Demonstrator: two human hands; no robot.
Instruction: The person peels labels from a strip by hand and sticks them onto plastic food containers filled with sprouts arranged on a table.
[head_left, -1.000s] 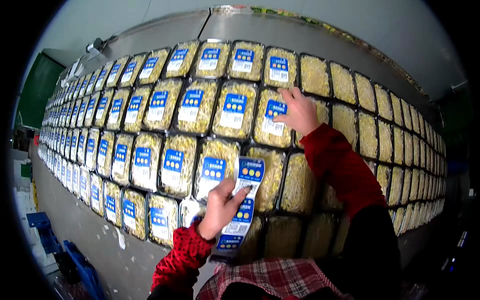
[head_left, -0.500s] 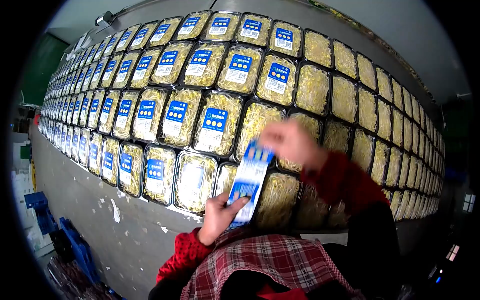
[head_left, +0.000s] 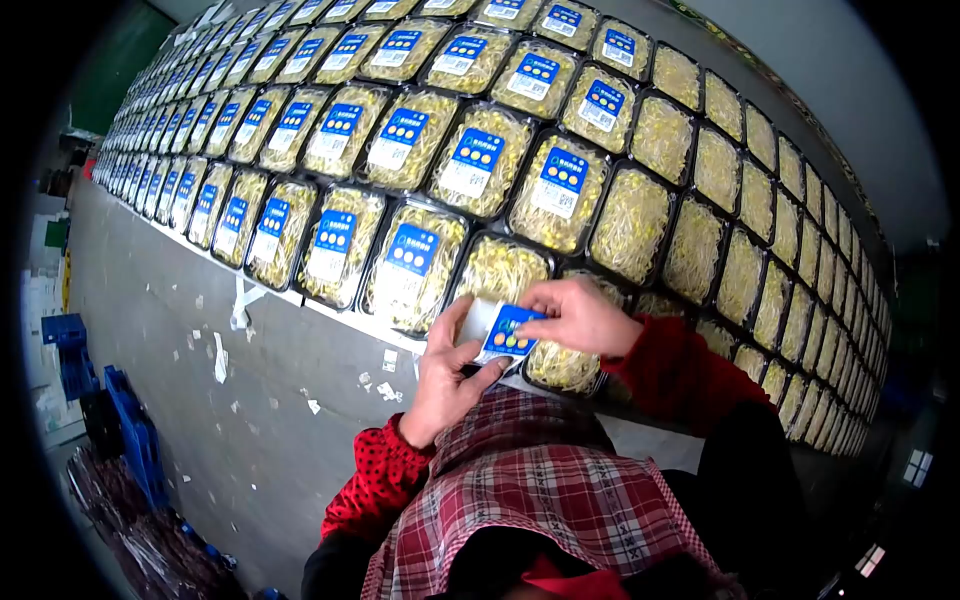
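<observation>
My left hand (head_left: 447, 372) grips the label strip (head_left: 497, 333) from below, thumb up along its left edge, fingers curled under; my right hand (head_left: 577, 317) pinches the top label (head_left: 511, 331) of that strip between thumb and fingertips, coming in from the right; both hands meet close in front of my chest, over the near edge of the table (head_left: 330, 312); the label is blue with yellow dots, its white backing showing to the left.

The strip sits just above the near row of trays (head_left: 640, 225); directly under my hands lies an unlabelled sprout tray (head_left: 498, 270), and another bare one (head_left: 563, 365) peeks out under my right wrist; to the left, the nearest labelled tray (head_left: 410, 265) carries a blue-and-white label on its film; labelled trays run on to the far left in four rows, edge to edge; to the right the trays are bare, sprouts showing through clear film, rows curving off to the far right.

Red sleeves (head_left: 670, 365) on both arms; plaid apron (head_left: 540, 500) below, near; grey floor (head_left: 180, 400) to the left, scattered with white paper scraps (head_left: 220, 357); blue crates (head_left: 125, 430) stacked at the near left; a green panel at the far left corner.
</observation>
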